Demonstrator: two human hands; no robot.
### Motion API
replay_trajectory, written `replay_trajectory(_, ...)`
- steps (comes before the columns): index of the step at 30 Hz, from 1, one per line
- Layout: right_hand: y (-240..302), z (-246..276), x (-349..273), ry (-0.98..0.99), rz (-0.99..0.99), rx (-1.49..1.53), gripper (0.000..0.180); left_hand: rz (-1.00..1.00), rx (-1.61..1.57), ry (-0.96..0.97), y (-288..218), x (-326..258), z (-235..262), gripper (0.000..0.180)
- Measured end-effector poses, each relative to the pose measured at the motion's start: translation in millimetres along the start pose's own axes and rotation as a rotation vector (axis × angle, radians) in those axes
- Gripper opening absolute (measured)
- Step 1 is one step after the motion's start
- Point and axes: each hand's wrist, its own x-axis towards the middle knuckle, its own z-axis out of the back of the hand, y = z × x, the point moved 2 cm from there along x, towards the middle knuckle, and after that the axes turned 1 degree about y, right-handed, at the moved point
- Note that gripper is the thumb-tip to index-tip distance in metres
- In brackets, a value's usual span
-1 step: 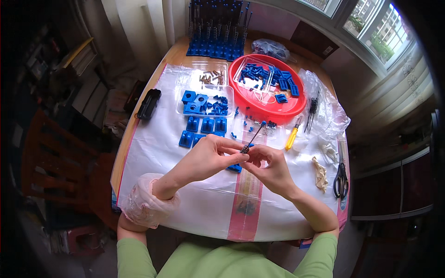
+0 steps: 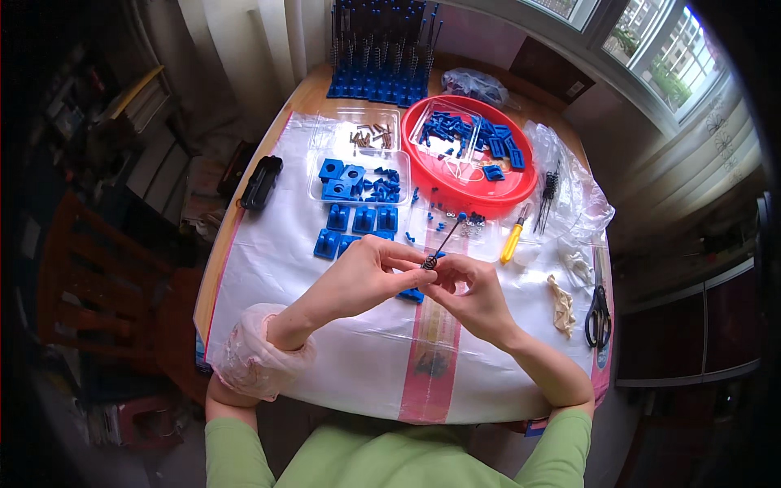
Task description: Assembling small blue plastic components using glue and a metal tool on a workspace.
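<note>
My left hand (image 2: 366, 276) pinches a small dark coil spring (image 2: 429, 263) between thumb and fingers, above the middle of the table. A thin dark rod (image 2: 449, 236) with a blue knob (image 2: 461, 217) at its tip runs up and to the right from the spring. Close beside it, my right hand (image 2: 476, 299) is closed with thumb and fingertips together at the spring's lower side; what lies between them is hidden. Under the hands a blue part (image 2: 412, 294) shows partly. Several blue blocks (image 2: 364, 220) stand just beyond my left hand.
A red round tray (image 2: 521, 198) with blue parts stands at the back, beside clear boxes (image 2: 313, 195). A blue rack of springs (image 2: 378, 85) is behind. A yellow-handled screwdriver (image 2: 511, 242), black scissors (image 2: 599, 317) and crumpled beige material (image 2: 561, 307) lie right; a black case (image 2: 262, 183) left.
</note>
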Motion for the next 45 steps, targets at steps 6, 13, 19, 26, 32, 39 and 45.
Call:
replay_trajectory(6,5,-5,6,0.007,-0.007,-0.002,0.014,0.075,-0.027,0.012,-6,-1,1,0.026)
replay_trajectory(13,6,-5,7,0.012,0.016,-0.039,0.012,0.015,0.15,0.05,-12,-3,6,0.034)
replay_trajectory(19,7,-2,7,0.033,-0.015,-0.066,0.01,-0.137,0.325,-0.088,-12,-9,21,0.044)
replay_trajectory(26,7,0,7,0.036,0.056,-0.142,0.011,-0.246,0.595,-0.145,47,-14,-3,0.035)
replay_trajectory(32,6,1,6,0.012,0.037,-0.157,0.012,-0.261,0.509,-0.164,67,-8,-13,0.031)
replay_trajectory(39,1,3,4,-0.007,0.06,-0.195,0.011,-0.259,0.39,-0.168,69,-3,-17,0.028)
replay_trajectory(45,4,7,6,0.006,0.09,-0.288,0.011,-0.272,0.39,-0.195,69,-4,-16,0.028)
